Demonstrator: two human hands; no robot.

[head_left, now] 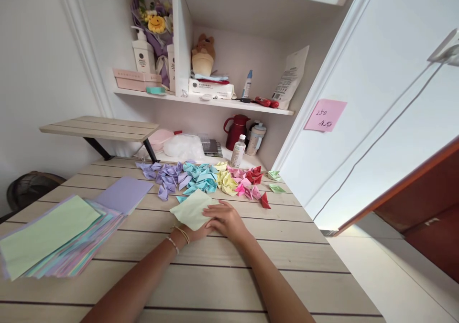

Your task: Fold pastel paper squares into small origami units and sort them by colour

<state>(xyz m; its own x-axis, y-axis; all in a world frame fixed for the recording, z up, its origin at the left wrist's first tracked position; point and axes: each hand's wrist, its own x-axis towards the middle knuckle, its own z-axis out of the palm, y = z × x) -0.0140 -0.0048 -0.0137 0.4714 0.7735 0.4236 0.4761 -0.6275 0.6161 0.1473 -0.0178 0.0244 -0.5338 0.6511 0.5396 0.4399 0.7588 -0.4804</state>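
A light green sheet of paper (191, 210) lies turned like a diamond over the plank-topped table, with soft creases in it. My left hand (196, 232), a bracelet and bands at its wrist, holds the sheet's near edge; its fingers are partly hidden by the paper and my other hand. From the right, my right hand (227, 220) grips the paper's right corner, fingers together and touching the left hand. Just beyond the sheet lie folded paper pieces in groups: purple (168, 177), blue (201, 176), yellow (225, 180), pink (247, 189), red (254, 174) and green (276, 188).
At the left, a fanned stack of coloured paper (50, 234) and a purple sheet (125, 194) lie on the table. Behind them stands a small raised shelf (103, 127). A bottle (238, 152) and red jug (236, 131) stand at the back, below cabinet shelves.
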